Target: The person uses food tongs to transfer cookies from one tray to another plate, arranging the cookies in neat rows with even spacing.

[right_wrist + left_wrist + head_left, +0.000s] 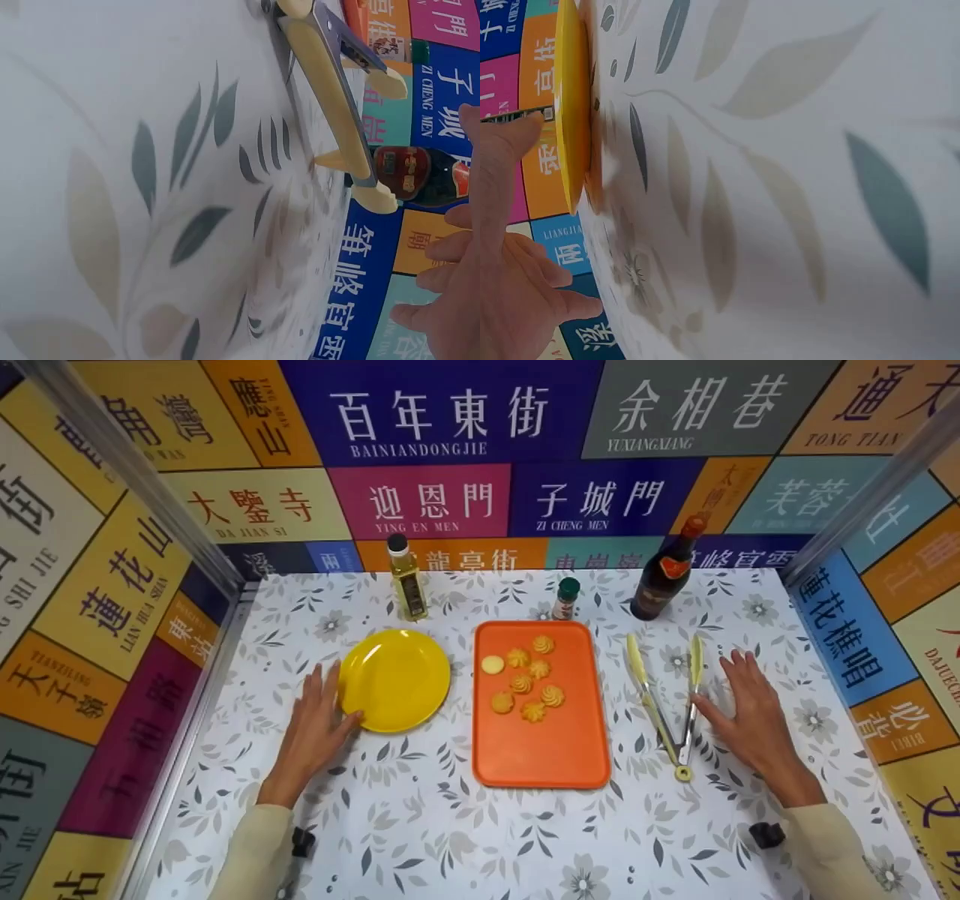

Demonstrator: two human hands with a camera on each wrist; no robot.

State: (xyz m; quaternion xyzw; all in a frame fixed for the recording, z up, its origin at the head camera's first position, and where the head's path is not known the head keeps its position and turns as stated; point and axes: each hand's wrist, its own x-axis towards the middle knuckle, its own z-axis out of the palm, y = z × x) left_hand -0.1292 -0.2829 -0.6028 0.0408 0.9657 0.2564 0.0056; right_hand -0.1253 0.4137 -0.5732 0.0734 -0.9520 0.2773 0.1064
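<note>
My left hand (319, 727) is at the left edge of a round yellow plate (395, 681), fingers spread and thumb at the rim. The left wrist view shows the plate (571, 105) edge-on, with the left hand (514, 240) alongside it. On the other side, my right hand (754, 720) has its fingers spread, its thumb close to the right arm of the tongs (661, 727). The tongs lie spread on the table, their hinge end toward me. An orange tray (540, 757) between the hands carries several swirled cookies (552, 695) and a smooth pale round piece (493, 664).
Behind the plate stands an oil bottle (409, 585) with a black cap. A small green-capped jar (566, 598) is just behind the tray, and a dark red-capped bottle (664, 577) stands behind the tongs. Sign-patterned walls enclose the floral table (420, 825) at the back and sides.
</note>
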